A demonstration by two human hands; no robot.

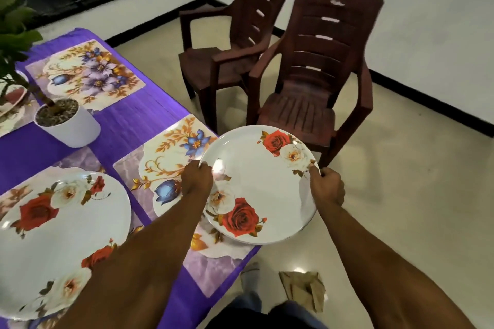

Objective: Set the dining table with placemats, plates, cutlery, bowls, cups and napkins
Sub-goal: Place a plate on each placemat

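On the purple-clothed table [128, 125] one round white rose-printed plate [58, 238] lies at the near-left edge beside a white potted plant [68, 123]. Three floral rectangular placemats [88, 72] show fully. The left hand [196, 177] and right hand [327, 187] grip opposite rims of a second rose plate [258, 184] above the table's right edge, two brown plastic chairs [315, 83] beyond.

Three rose plates [256, 184], four placemats [88, 72], two chairs [312, 75], one potted plant [66, 123].

**Both arms out, hands gripping**

I reached both bare arms forward and slightly apart. My left hand [196, 177] curled with knuckles up, fingers pinching an edge. My right hand [327, 185] closed the same way on the opposite side, thumb on top, both wrists held fairly straight.
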